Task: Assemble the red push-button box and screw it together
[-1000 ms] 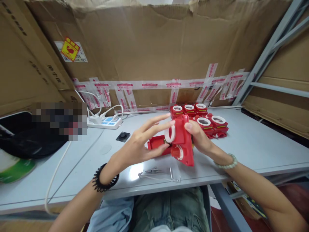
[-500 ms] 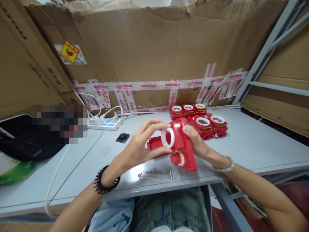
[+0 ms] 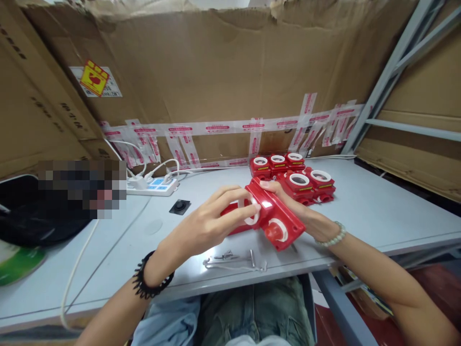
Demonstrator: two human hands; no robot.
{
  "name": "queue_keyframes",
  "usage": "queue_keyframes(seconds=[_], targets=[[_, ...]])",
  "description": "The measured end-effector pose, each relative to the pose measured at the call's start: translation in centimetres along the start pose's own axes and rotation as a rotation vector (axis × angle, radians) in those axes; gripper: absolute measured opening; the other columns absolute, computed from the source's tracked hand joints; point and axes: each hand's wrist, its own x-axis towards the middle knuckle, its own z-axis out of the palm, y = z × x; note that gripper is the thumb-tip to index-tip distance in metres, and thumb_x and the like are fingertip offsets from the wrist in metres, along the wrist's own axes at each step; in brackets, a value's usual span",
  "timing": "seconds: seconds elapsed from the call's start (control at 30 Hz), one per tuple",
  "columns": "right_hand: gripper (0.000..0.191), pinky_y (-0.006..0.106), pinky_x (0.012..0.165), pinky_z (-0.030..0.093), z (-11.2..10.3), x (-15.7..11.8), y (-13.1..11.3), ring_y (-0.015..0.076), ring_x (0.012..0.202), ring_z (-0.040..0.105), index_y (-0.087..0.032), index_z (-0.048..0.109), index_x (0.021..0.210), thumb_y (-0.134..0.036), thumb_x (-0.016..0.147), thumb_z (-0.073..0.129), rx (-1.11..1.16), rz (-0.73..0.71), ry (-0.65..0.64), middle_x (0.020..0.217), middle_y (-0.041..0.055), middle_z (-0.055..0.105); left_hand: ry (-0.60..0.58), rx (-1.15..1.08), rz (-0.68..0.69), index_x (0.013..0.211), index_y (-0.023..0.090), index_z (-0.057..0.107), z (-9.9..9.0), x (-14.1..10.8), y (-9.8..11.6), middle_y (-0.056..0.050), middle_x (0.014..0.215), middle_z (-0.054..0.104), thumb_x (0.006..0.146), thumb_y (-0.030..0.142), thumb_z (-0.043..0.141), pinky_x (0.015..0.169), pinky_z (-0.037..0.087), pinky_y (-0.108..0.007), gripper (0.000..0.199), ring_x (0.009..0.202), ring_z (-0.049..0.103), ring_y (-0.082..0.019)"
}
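Note:
My right hand (image 3: 288, 202) grips a red housing cover (image 3: 264, 199) along its far right edge, thumb on top. The cover is tilted above the table, with a red conical knob (image 3: 275, 231) in a white collar at its near end. A white ring (image 3: 253, 217) sits at the cover's left side. My left hand (image 3: 219, 216) has its fingers curled on this ring; its thumb is hidden. Behind the left hand, a red open-topped box part (image 3: 239, 229) lies on the table, partly covered. Below the hands lie a T-shaped metal tool (image 3: 252, 259) and several small screws (image 3: 227, 254).
Several red units with white rings (image 3: 298, 180) stand at the back right. A small black square part (image 3: 179, 207) and a clear disc (image 3: 154, 227) lie left of my hands. A white power strip (image 3: 162, 186) with cables is at the back left, before a cardboard wall (image 3: 201, 67).
The red cover has tipped over, its knob end swinging right and up. My left fingers have shifted across the white ring's face. The view has turned slightly right.

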Motion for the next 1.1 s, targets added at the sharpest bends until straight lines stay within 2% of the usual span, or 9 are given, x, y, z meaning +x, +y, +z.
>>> queue_keyframes(seconds=[0.17,0.27,0.43,0.53,0.6,0.7,0.8,0.97,1.1], targets=[[0.04,0.024,0.054,0.05,-0.5,0.5,0.9,0.0113,0.053,0.057,-0.018,0.057,0.073,-0.058,0.076,0.061,0.28,0.136,0.006,0.061,-0.0007,0.064,-0.038,-0.151,-0.161,0.127,0.025,0.053,0.0,-0.2,-0.8,-0.012,0.128,0.054,0.087,0.027,0.068,0.1,0.052,-0.042,0.043,0.118,0.058,-0.024],[0.041,0.023,0.05,0.047,-0.7,0.4,1.2,0.0099,0.046,0.051,-0.02,0.056,0.074,-0.06,0.076,0.062,0.261,0.127,0.023,0.057,-0.003,0.06,0.004,-0.16,-0.181,0.133,0.025,0.051,0.1,-0.2,-1.0,-0.012,0.126,0.056,0.089,0.025,0.066,0.099,0.052,-0.042,0.047,0.117,0.058,-0.024],[0.046,0.022,0.038,0.036,-0.8,0.0,1.2,0.0079,0.038,0.042,-0.019,0.055,0.073,-0.064,0.079,0.055,0.113,0.048,-0.078,0.051,-0.003,0.056,0.089,-0.133,-0.15,0.13,0.025,0.054,0.3,-0.2,-0.8,-0.01,0.119,0.059,0.086,0.027,0.069,0.095,0.053,-0.039,0.046,0.109,0.06,-0.023],[0.044,0.019,0.034,0.031,-0.8,-0.2,0.9,0.0067,0.037,0.041,-0.018,0.055,0.086,-0.06,0.077,0.061,0.023,-0.069,-0.071,0.053,-0.0052,0.055,0.156,-0.156,-0.157,0.128,0.023,0.055,0.5,-0.2,-0.8,-0.011,0.116,0.06,0.085,0.03,0.07,0.093,0.052,-0.038,0.046,0.108,0.06,-0.022],[0.048,0.019,0.036,0.034,-0.7,-0.5,0.6,0.0067,0.04,0.044,-0.019,0.051,0.1,-0.054,0.074,0.068,-0.052,-0.153,-0.036,0.056,-0.007,0.056,0.213,-0.223,-0.186,0.125,0.022,0.055,0.9,-0.1,-0.8,-0.011,0.114,0.061,0.084,0.033,0.07,0.092,0.052,-0.038,0.045,0.106,0.059,-0.022],[0.061,0.022,0.052,0.049,-0.5,-0.9,0.2,0.0103,0.058,0.059,-0.02,0.042,0.114,-0.04,0.068,0.076,-0.206,-0.303,0.04,0.076,-0.003,0.064,0.284,-0.327,-0.236,0.12,0.021,0.056,1.6,0.0,-0.8,-0.01,0.109,0.061,0.084,0.036,0.068,0.086,0.051,-0.036,0.042,0.101,0.058,-0.022],[0.068,0.028,0.069,0.056,-0.2,-1.1,0.2,0.0162,0.08,0.067,-0.023,0.04,0.117,-0.031,0.063,0.079,-0.414,-0.478,0.096,0.095,0.0025,0.067,0.318,-0.393,-0.308,0.118,0.02,0.056,2.4,-0.1,-0.6,-0.009,0.107,0.061,0.084,0.037,0.066,0.083,0.05,-0.035,0.039,0.097,0.057,-0.021],[0.078,0.037,0.082,0.056,-0.8,-0.8,0.6,0.024,0.103,0.065,-0.025,0.039,0.126,-0.034,0.06,0.081,-0.807,-0.83,0.189,0.116,0.008,0.061,0.299,-0.575,-0.492,0.117,0.02,0.052,3.0,-0.4,-0.6,-0.008,0.106,0.061,0.085,0.032,0.062,0.085,0.05,-0.032,0.036,0.094,0.059,-0.018],[0.067,0.046,0.087,0.053,-1.6,-0.6,0.8,0.0291,0.111,0.059,-0.026,0.044,0.129,-0.042,0.072,0.076,-1.178,-1.005,0.297,0.124,0.0128,0.058,0.275,-0.661,-0.663,0.113,0.02,0.05,3.0,-0.3,-0.7,-0.005,0.098,0.061,0.086,0.031,0.06,0.081,0.05,-0.03,0.031,0.087,0.059,-0.016]])
